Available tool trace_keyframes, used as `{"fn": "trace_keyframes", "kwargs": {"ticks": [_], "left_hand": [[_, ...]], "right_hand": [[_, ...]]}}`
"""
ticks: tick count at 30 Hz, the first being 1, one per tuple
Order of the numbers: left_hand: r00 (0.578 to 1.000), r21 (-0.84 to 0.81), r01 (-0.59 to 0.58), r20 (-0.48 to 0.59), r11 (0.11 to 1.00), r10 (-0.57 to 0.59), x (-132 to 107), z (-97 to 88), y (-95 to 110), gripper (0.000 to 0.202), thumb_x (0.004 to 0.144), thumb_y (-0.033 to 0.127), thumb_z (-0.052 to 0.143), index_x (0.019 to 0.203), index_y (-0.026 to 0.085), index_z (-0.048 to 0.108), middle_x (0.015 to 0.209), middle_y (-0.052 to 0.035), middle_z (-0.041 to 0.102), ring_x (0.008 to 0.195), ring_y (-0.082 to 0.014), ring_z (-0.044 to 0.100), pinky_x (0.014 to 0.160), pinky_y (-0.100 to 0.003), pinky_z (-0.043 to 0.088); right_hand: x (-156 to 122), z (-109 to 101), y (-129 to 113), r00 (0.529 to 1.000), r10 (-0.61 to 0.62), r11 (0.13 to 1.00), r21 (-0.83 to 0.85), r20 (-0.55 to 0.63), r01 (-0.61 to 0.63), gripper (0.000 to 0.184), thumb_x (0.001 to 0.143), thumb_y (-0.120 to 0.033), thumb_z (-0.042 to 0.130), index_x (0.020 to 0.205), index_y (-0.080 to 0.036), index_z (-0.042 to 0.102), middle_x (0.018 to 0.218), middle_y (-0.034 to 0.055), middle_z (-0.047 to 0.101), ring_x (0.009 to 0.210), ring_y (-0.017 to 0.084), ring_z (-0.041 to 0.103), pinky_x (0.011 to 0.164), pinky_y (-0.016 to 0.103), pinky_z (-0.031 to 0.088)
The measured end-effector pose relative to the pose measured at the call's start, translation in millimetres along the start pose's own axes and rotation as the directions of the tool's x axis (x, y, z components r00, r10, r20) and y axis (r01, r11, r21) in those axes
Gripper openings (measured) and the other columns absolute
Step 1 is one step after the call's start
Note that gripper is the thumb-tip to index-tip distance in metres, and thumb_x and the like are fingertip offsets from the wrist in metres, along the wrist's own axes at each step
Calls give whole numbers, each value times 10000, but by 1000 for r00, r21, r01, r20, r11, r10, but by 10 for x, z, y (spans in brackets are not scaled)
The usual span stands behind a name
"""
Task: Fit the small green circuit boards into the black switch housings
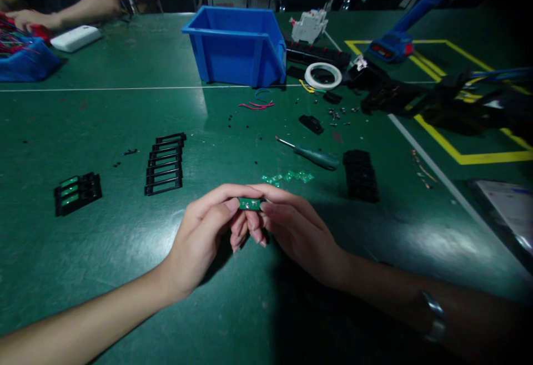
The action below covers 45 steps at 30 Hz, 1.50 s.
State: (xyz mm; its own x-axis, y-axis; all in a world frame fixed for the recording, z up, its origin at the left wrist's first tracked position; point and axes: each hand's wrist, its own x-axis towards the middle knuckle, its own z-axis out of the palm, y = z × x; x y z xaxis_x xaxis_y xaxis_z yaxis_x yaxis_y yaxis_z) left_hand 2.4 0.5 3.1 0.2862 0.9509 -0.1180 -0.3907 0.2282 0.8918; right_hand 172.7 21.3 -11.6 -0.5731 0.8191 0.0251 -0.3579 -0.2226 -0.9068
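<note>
Circuit board (250, 204), small and green, is grasped at its ends by the fingers (222, 213) of left hand (202, 237) and right hand (306, 237), mid-frame above the desk (104, 259); pressure is best applied evenly, its face left uncovered.

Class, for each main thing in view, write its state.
Left hand: pinching the green board
Right hand: pinching the green board
Green board: held in both hands
Blue bin: upright, open-topped
Screwdriver: lying down
White ring: lying flat
Drill: standing on its base
Small screws: scattered
Red wires: loose
</note>
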Motion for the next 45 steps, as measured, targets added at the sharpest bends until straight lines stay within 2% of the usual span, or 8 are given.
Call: {"fn": "trace_keyframes", "kwargs": {"ticks": [10, 16, 21, 29, 33, 38, 45], "left_hand": [[1000, -1, -7, 18, 1000, 7, -11, -19, -7, 258, 1013, 267, 510, 1139, 160, 708, 712, -31, 669, 613, -139, 572, 571, -267, 437], [1000, 9, -8, 11, 1000, 8, -4, -14, -9, 262, 1013, 273, 514, 1143, 147, 703, 722, -39, 672, 623, -147, 590, 560, -261, 430], [1000, 3, -11, 14, 1000, 11, -6, -14, -7, 258, 1009, 270, 517, 1139, 156, 709, 709, -29, 663, 613, -141, 578, 562, -262, 437], [1000, -7, -17, 20, 1000, 17, 3, -17, -15, 259, 1011, 258, 516, 1144, 170, 721, 711, -22, 667, 599, -127, 567, 560, -252, 440], [1000, -29, -15, 17, 999, 16, 1, -14, -12, 259, 1011, 263, 523, 1137, 163, 726, 695, -19, 649, 599, -125, 559, 559, -248, 441], [1000, -9, -29, 11, 1000, 29, -2, -11, -13, 280, 1027, 298, 513, 1148, 158, 723, 724, -35, 665, 612, -127, 558, 544, -240, 433], [997, 57, -81, 12, 995, 81, -8, 36, -23, 274, 1054, 321, 508, 1125, 170, 724, 756, -41, 698, 624, -107, 581, 537, -215, 420]], "right_hand": [[-7, -8, 7, 1000, -10, 1000, 3, -4, 10, 264, 1037, -309, 496, 1150, -146, 670, 768, 28, 594, 724, 168, 605, 651, 306, 457], [-10, 0, 6, 1000, -8, 1000, 1, -14, 8, 264, 1033, -322, 507, 1115, -135, 675, 761, 29, 594, 714, 169, 597, 654, 310, 458], [-13, 5, 6, 1000, -4, 1000, -2, -22, 4, 285, 1030, -306, 516, 1205, -143, 671, 756, 22, 600, 703, 159, 587, 654, 302, 457], [-6, -3, 21, 1000, -11, 1000, 10, -16, 11, 289, 1034, -307, 506, 1201, -142, 674, 765, 28, 604, 716, 163, 603, 654, 305, 453], [1, -1, 5, 1000, 8, 1000, 15, 6, -8, 291, 1038, -317, 481, 1168, -132, 664, 781, 41, 602, 746, 187, 626, 659, 325, 456], [12, 10, -23, 999, -5, 1000, -1, 33, 5, 350, 1060, -402, 435, 1110, -136, 657, 817, 59, 600, 786, 208, 642, 675, 344, 457], [-4, 18, -7, 1000, -15, 995, -97, -21, 13, 406, 1083, -442, 406, 838, -175, 588, 769, 24, 557, 707, 140, 541, 665, 304, 445]]}}
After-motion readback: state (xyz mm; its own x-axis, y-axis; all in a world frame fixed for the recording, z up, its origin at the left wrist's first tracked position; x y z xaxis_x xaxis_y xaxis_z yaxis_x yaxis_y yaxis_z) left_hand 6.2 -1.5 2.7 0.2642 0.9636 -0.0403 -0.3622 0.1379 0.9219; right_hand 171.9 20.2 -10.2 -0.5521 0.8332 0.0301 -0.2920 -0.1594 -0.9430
